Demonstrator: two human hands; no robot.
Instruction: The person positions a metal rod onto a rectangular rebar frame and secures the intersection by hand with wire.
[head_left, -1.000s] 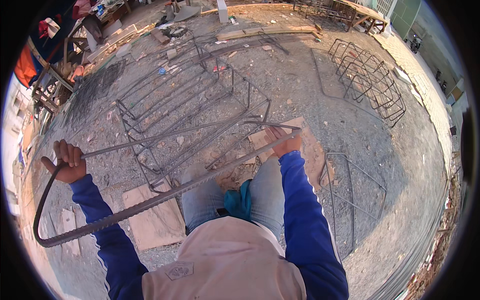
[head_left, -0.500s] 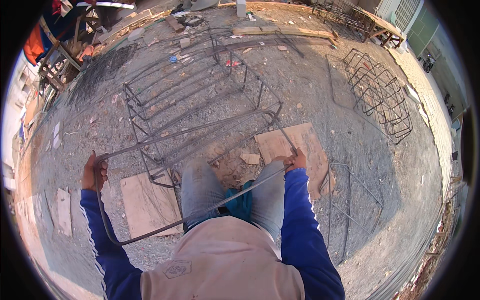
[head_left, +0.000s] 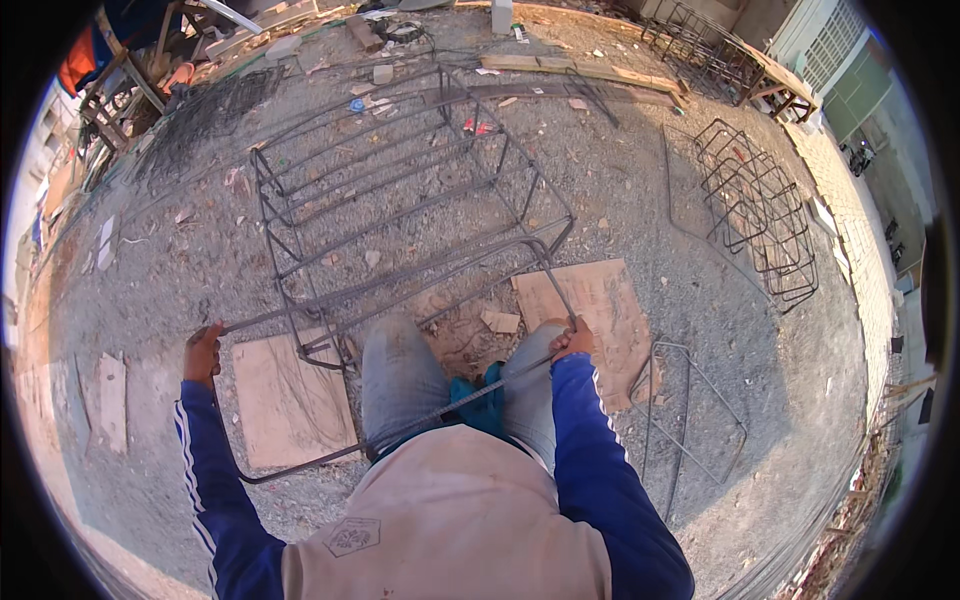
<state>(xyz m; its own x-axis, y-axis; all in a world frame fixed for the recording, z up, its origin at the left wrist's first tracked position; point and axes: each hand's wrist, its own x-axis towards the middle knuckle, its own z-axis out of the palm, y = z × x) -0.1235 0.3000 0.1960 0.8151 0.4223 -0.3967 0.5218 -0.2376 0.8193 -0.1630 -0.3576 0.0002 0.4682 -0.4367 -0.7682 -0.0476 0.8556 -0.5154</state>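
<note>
A bent rebar loop (head_left: 450, 408), roughly rectangular, spans my lap and is held at both ends. My left hand (head_left: 203, 355) is closed around its left end near a bent corner. My right hand (head_left: 573, 340) grips its right side just above my right knee. The loop's far side overlaps the near end of a rebar cage (head_left: 529, 200) lying on the ground ahead of me. Whether loop and cage touch there I cannot tell. Long parallel bars joined by angled end frames form the cage.
Flat boards lie by my knees, one at the left (head_left: 292, 400) and one at the right (head_left: 612, 305). A bent rebar frame (head_left: 686, 420) rests right of my right arm. Farther right is another rebar cage (head_left: 757, 205). Timber planks (head_left: 580, 68) lie at the back.
The loop has dropped lower, its left end most of all. My left hand has moved down and slightly right, turning over on the bar. My right hand has shifted a little left and down.
</note>
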